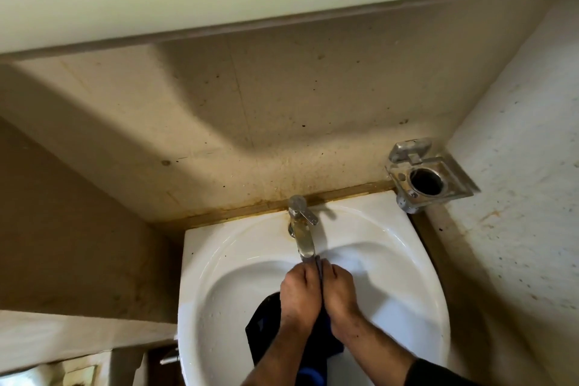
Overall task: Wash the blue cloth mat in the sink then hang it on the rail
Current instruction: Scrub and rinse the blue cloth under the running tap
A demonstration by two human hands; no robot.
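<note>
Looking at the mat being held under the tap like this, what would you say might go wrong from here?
1. Both hands, left and right, pinch only a bunched edge of the blue cloth mat beneath the tap; the rest hangs toward the front of the sink and may drip over the rim.
2. The knuckles sit close to the spout, so scrubbing could knock them against it.
3. Piled cloth may cover the drain, which is hidden here.

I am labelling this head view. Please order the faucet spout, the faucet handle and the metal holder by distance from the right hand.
From the right hand, nearest first:
1. Faucet spout, just above the fingers.
2. Faucet handle, farther back on the sink rim.
3. Metal holder, on the wall, upper right.
</note>
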